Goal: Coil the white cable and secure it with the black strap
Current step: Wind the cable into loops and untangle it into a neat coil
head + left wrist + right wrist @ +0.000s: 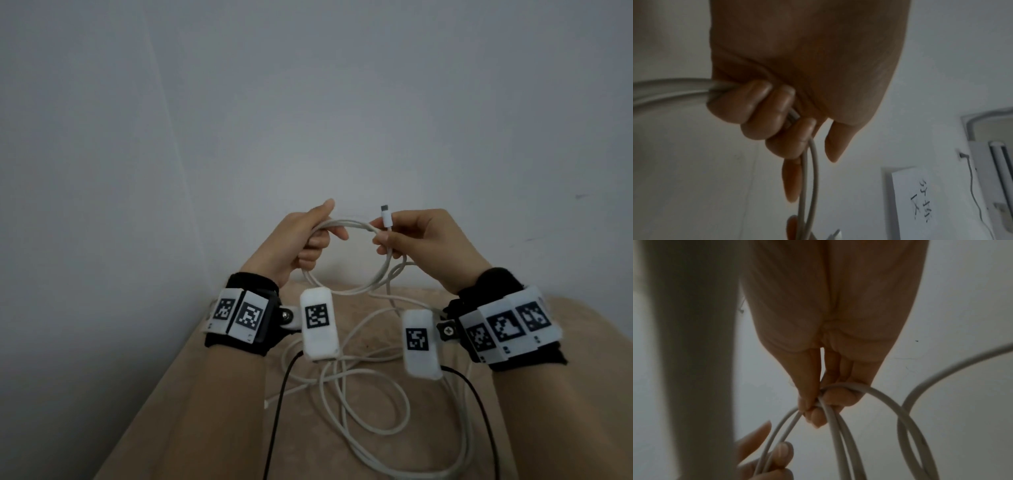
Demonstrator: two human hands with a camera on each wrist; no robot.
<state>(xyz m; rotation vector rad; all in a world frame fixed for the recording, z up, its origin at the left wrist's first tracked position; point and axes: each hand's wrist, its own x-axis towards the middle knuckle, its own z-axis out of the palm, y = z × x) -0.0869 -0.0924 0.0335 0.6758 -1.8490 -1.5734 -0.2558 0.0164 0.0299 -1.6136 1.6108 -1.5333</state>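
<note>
I hold a white cable [349,226] in a small loop in the air, in front of a grey wall. My left hand [308,236] grips two strands of the loop [674,88] in curled fingers. My right hand [404,236] pinches the loop's other side, strands [838,421] running under the thumb. The cable's plug end [386,216] sticks up by the right fingertips. The rest of the cable [376,404] lies in loose tangled loops on the beige surface [212,394] below. No black strap shows in any view.
Thin black leads [277,411] run from the wrist cameras down across the beige surface. A grey wall [308,102] stands close behind the hands. In the left wrist view a white paper with handwriting [920,199] hangs on the wall.
</note>
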